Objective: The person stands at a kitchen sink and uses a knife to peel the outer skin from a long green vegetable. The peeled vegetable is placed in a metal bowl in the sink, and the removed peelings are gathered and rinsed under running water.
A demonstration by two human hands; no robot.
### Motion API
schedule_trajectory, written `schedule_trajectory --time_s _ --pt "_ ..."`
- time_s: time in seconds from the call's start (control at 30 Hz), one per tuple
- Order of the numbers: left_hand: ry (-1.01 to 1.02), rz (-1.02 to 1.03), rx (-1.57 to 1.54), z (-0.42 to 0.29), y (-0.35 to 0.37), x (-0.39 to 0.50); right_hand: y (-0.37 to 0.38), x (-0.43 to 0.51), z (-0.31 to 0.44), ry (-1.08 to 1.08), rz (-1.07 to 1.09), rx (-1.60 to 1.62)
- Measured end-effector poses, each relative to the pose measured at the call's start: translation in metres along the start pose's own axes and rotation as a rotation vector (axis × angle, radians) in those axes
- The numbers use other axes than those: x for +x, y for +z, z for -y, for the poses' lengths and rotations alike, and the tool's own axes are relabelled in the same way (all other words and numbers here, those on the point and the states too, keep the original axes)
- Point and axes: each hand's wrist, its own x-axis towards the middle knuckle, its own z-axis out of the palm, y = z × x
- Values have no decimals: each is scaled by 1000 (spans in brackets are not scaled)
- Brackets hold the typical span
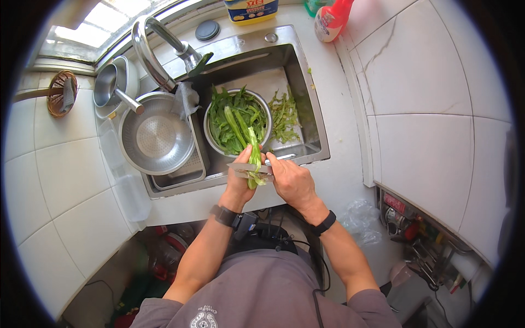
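Note:
My left hand [240,182] grips a light green vegetable stalk [254,148], partly peeled, which points away from me over the sink's front edge. My right hand [292,180] holds a metal peeler [245,167] with a pointed blade; its handle is hidden in my fingers. The blade lies across the stalk, and a curl of peel [257,179] hangs by it. Just beyond my hands, a round metal bowl [268,119] in the sink holds green leaves [221,123] and two or more slender stalks [234,123]. Green peelings [284,119] lie in the sink right of the bowl.
The steel sink [305,82] has a chrome faucet [143,53] at its back left. A perforated metal colander [158,133] rests over a rectangular strainer tray [184,174] on the left, near a saucepan [107,84]. A red spray bottle [331,22] stands back right.

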Motion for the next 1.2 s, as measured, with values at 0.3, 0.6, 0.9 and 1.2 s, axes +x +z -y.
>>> schedule_trajectory --time_s 0.3,0.6,0.9,1.2 --pt "-97 82 81 -3 7 -18 20 14 -45 213 -41 -138" --pt "-83 104 189 -7 12 -15 11 10 -25 55 21 -19" --pt "-189 123 206 -16 18 -23 26 11 -52 75 -38 -295" --pt "-185 73 226 -14 17 -24 16 14 -63 250 -9 -216"
